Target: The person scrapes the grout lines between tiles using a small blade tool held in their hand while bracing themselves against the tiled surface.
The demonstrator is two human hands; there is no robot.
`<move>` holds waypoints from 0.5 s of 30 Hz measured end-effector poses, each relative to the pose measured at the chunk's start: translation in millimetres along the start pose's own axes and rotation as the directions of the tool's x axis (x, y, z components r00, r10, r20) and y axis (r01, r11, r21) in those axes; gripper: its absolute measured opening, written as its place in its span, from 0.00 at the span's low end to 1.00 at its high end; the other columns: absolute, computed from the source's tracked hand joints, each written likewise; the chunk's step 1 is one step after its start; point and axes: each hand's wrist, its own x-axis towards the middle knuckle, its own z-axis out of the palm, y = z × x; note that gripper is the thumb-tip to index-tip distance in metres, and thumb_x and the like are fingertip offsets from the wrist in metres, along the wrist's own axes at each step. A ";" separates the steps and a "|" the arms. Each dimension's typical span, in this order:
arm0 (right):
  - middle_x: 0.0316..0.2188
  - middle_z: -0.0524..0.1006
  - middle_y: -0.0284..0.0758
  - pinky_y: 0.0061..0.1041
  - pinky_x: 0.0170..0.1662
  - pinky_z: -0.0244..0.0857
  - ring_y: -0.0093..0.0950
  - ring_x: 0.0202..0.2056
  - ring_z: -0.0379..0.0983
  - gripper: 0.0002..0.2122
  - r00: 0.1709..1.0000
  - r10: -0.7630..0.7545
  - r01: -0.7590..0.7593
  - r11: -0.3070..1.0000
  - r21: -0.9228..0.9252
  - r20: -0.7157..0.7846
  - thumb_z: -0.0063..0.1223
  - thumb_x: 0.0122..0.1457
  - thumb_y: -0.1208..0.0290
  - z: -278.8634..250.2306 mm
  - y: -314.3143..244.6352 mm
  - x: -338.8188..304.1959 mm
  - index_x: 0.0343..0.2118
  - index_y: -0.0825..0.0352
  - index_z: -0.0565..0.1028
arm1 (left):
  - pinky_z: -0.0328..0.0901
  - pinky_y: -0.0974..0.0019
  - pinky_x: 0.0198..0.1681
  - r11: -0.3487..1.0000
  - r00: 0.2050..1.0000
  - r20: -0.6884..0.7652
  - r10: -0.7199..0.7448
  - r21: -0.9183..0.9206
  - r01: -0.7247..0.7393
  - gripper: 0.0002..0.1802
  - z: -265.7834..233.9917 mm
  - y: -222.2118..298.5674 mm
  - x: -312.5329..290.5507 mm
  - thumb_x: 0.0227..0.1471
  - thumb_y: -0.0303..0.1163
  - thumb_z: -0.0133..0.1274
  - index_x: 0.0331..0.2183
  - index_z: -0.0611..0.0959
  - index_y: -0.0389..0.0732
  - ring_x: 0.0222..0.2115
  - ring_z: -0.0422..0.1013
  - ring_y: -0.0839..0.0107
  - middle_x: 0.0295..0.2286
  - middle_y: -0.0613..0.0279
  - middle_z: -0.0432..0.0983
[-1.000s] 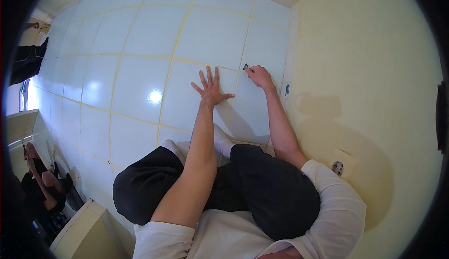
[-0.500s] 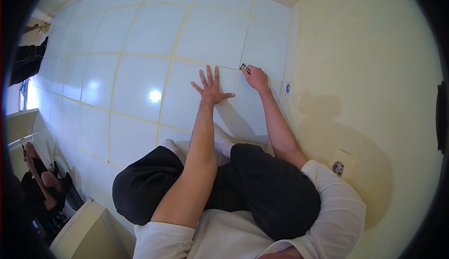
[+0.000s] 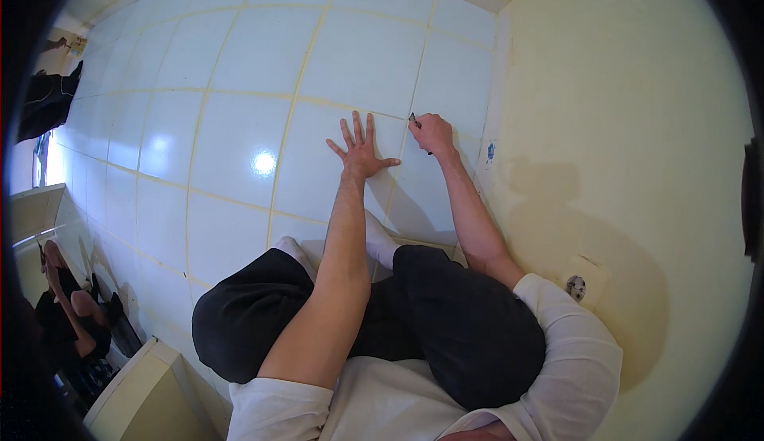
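Observation:
My left hand (image 3: 360,154) lies palm down with spread fingers on a glossy white floor tile (image 3: 310,150). Its fingertips reach close to a joint between tiles. To its right, my right hand (image 3: 434,133) is closed round a slim, dark hand tool with a narrow metal tip (image 3: 413,120); its exact kind is too small to tell. The tip is at the spot where tile joints cross, and the tool's rear end shows below the fist. Most joints near the left hand hold yellowish grout (image 3: 286,140); the joint running away from the tip (image 3: 418,71) looks darker and thinner.
A cream wall (image 3: 613,122) rises close on my right, with an open socket box (image 3: 575,286) low on it. My crossed legs in black trousers (image 3: 469,329) are near. Far left, a person (image 3: 72,306) sits beyond a cream block (image 3: 135,393); dark cloth (image 3: 52,107) hangs further off.
My right hand has turned slightly, and the tool now stands at a different angle, its rear end showing below the fist. My left hand stays in place.

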 end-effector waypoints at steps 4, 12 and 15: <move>0.24 0.81 0.48 0.43 0.37 0.74 0.47 0.29 0.80 0.17 0.990 -0.068 0.054 0.992 -0.110 -0.124 0.53 0.57 0.59 3.3 7.8 3.8 0.24 0.69 0.82 | 0.18 0.15 0.58 1.000 1.000 0.001 0.018 -0.001 -0.018 0.84 1.1 8.1 -0.2 0.27 0.76 0.65 0.70 0.32 0.54 0.68 0.13 0.42 0.70 0.53 0.16; 0.25 0.81 0.50 0.44 0.37 0.73 0.48 0.30 0.79 0.17 0.999 0.008 -0.009 1.000 -0.018 -0.036 0.52 0.58 0.59 -3.2 1.0 1.4 0.26 0.70 0.82 | 0.18 0.15 0.57 1.000 0.999 -0.034 0.022 -0.013 -0.022 0.84 4.9 -2.4 -0.2 0.26 0.77 0.64 0.70 0.33 0.54 0.68 0.12 0.42 0.70 0.52 0.17; 0.26 0.81 0.49 0.45 0.37 0.73 0.48 0.30 0.79 0.17 0.998 -0.044 0.041 0.997 -0.065 -0.048 0.52 0.58 0.58 -3.4 6.7 2.7 0.26 0.70 0.82 | 0.18 0.15 0.57 1.000 0.999 -0.029 0.020 -0.003 -0.020 0.83 4.2 0.8 0.8 0.26 0.78 0.64 0.70 0.33 0.54 0.68 0.12 0.43 0.70 0.52 0.17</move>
